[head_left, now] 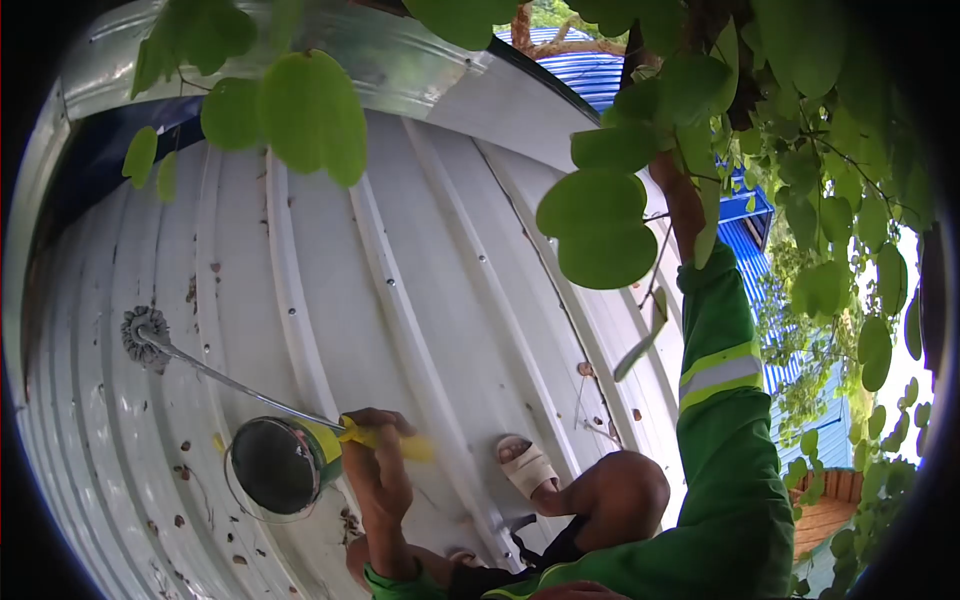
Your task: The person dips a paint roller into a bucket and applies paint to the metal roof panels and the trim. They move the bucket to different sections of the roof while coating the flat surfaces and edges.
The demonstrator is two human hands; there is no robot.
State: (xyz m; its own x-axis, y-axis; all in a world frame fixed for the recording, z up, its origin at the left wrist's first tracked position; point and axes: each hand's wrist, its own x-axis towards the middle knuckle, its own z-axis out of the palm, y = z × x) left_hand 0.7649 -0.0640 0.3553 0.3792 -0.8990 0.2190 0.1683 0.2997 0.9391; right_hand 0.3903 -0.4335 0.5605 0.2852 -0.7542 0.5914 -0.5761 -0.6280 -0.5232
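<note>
My left hand (378, 450) is wrapped round the yellow handle of a paint roller (146, 338). Its long metal rod runs left to a fluffy grey head that rests on the ribbed metal roof (430, 250). Just beneath the rod a round paint can (318, 448) with a wire handle stands beside my hand; its inside is dark grey. My right arm, in a green sleeve with a reflective band, stretches up among leafy branches (600, 225). Leaves cover the fingers of my right hand (678, 195), so its grip is hidden.
Dry leaves (182, 470) lie scattered between the raised ribs and screws. My sandalled foot (524, 465) is planted on the sheeting. A metal ridge (400, 70) borders the top, green foliage hangs close overhead, and blue roofing (742, 245) shows beyond on the right.
</note>
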